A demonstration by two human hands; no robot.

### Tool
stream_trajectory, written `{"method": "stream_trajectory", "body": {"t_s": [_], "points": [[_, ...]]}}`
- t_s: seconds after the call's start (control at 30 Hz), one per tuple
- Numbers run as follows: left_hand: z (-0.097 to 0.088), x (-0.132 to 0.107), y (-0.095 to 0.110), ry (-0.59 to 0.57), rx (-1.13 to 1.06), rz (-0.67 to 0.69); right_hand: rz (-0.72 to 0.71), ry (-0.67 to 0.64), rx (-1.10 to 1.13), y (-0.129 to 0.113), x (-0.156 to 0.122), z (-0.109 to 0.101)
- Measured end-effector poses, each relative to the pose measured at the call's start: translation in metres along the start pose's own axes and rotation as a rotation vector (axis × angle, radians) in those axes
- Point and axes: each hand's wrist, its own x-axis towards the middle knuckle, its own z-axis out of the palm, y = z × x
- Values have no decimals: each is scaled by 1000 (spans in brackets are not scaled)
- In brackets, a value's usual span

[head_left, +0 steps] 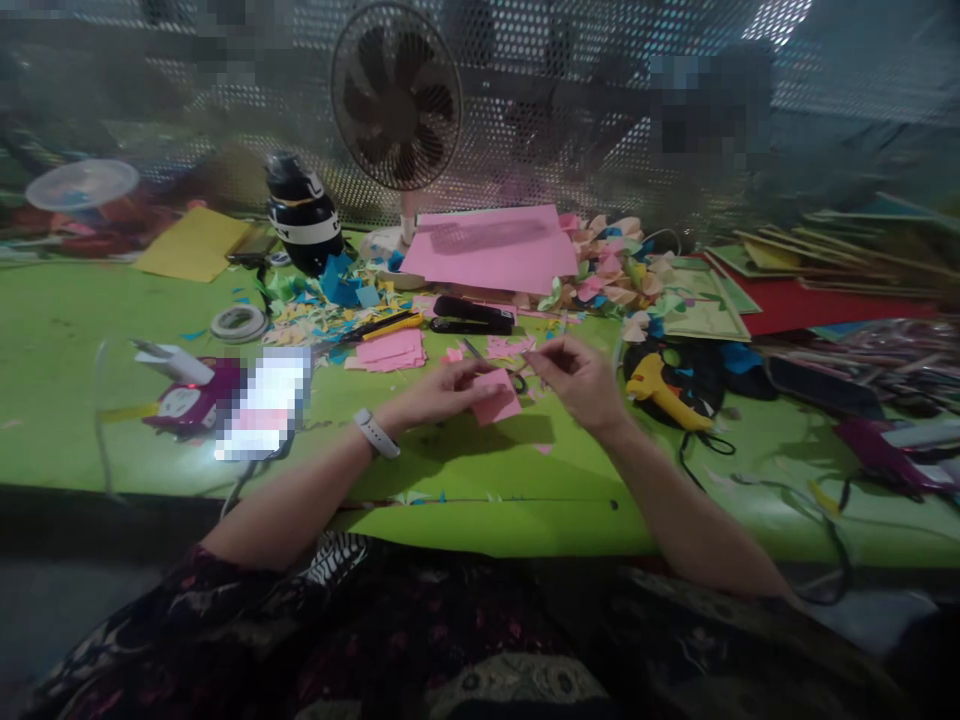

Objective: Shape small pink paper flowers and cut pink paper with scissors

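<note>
My left hand (442,390), a white band on its wrist, grips a small pink paper square (496,398) by its left side. To its right, my right hand (574,375) is closed in a pinch; what lies between the fingertips is too small to make out. Between the hands, a pair of scissors (517,382) lies partly hidden on the green table (480,465). Pink paper scraps (510,345) are scattered behind them. A stack of cut pink paper (390,350) rests just left of the scraps, with a black stapler (472,316) behind.
A yellow glue gun (671,392) with a cord sits right of my right hand. A lit phone (266,405) stands left of my left forearm. A yellow-handled cutter (386,325), tape roll (238,322), black bottle (306,220), pink sheets (491,245) and a fan (397,95) are farther back.
</note>
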Motion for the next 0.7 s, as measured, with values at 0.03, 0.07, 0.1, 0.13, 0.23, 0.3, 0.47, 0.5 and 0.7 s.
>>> {"method": "stream_trajectory", "body": {"t_s": [0.03,0.07,0.1,0.13,0.23,0.3,0.47,0.5,0.7], "points": [[-3,-1,5,15,55,38,0,48,-5,1,2,-3],[-7,-2,10,47,112,70,-1,85,-3,2,4,-5],[-13,-2,15,117,177,115,-2,111,8,3,6,-7],[-19,-3,19,218,246,166,1,124,27,4,8,-9],[-41,-2,25,473,438,227,55,40,114,6,8,-11],[-52,0,23,530,525,174,125,-158,133,5,7,-11],[-51,6,7,360,958,57,225,-726,-74,0,2,-4],[-48,7,4,320,1005,50,212,-771,-145,0,2,-2],[-41,11,-7,304,1032,75,80,-744,-519,7,2,7]]}}
